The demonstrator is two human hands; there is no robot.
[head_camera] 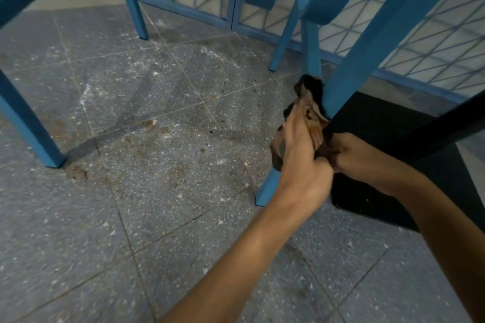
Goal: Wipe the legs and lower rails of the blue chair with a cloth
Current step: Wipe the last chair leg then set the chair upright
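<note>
Left hand [301,155] and right hand [344,152] grip 1 cloth [311,115] against 1 chair leg [364,60].

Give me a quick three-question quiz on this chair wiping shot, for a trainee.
1. True or false: the left hand and the right hand both grip the cloth.
2. The cloth is pressed against: A) a bucket B) the leg C) a broom.
3. Fill in: the leg is painted ____.
Key: 1 true; 2 B; 3 blue.
</note>
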